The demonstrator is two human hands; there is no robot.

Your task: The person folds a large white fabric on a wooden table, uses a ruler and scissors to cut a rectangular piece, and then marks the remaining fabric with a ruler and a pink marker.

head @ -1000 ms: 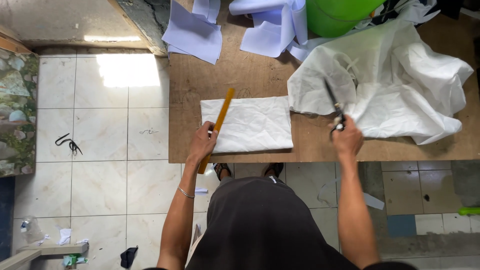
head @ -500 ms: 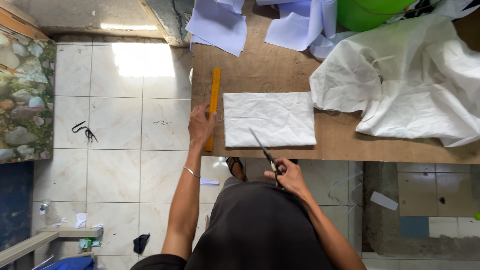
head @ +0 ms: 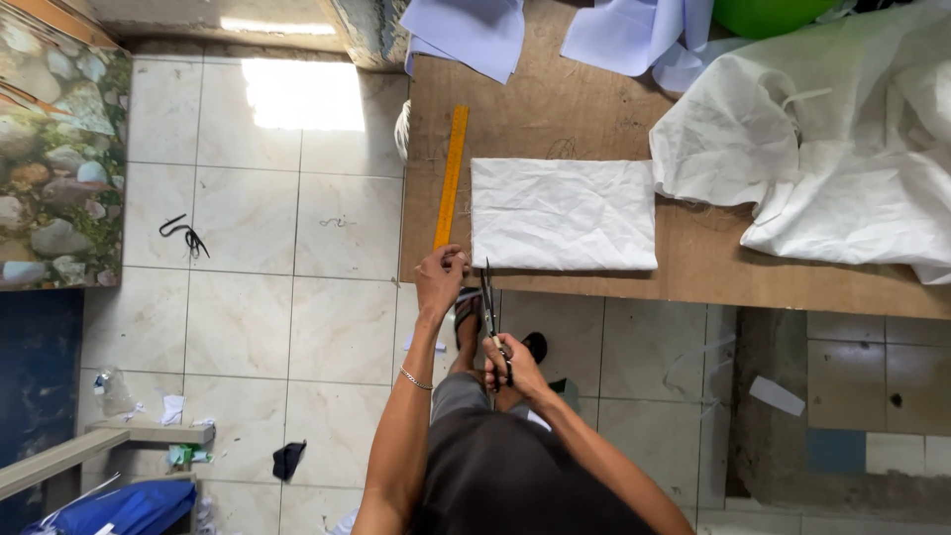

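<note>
Your left hand [head: 441, 279] is pinching the yellow ruler [head: 451, 178]; your right hand [head: 513, 367] is gripping scissors [head: 491, 312]; their tips are nearing your left fingers, risking a nick.

- One ruler [head: 452, 176], yellow.
- One pair of scissors [head: 492, 317].
- One folded white cloth [head: 562, 214].
- One loose white cloth heap [head: 832, 149].
- Two pale blue sheets [head: 471, 32] at the table's [head: 614, 109] far edge.
- One green tub [head: 768, 14].
- Two hands: left [head: 440, 278], right [head: 515, 369].
</note>
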